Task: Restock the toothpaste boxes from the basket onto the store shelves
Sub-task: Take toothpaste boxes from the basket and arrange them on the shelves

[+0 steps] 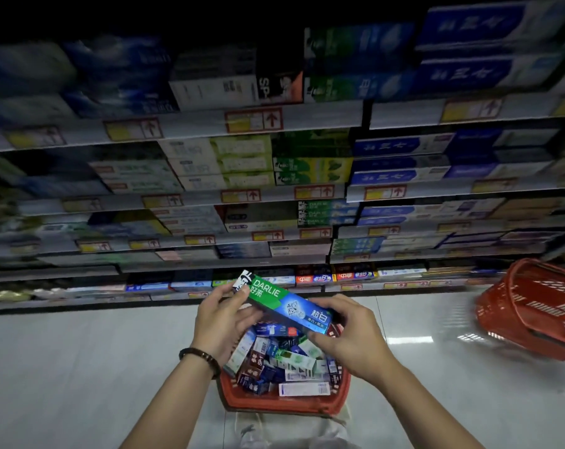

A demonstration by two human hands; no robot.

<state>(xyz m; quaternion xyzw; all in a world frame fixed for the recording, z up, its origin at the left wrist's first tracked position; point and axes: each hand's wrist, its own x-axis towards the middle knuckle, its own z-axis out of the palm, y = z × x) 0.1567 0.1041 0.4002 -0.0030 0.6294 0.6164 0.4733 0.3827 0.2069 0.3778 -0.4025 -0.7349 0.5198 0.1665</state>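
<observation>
At lower centre, the left hand (pixel 221 322) and right hand (pixel 349 332) are gripping opposite ends of a green-and-blue Darlie toothpaste box (pixel 284 303), holding it tilted above the red basket (pixel 284 405) of boxes. Stocked shelves (pixel 209 126) are filling the upper frame; another red basket (pixel 534 306) is sitting at right.

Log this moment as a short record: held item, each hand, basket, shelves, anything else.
held item: green-and-blue Darlie box, tilted, above the basket
left hand: grips the box's green end; bead bracelet on the wrist
right hand: pinches the box's blue end
basket: red, on the floor, filled with mixed toothpaste boxes
shelves: several stocked tiers, price tags on the edges
other: second red basket, tipped, at right
</observation>
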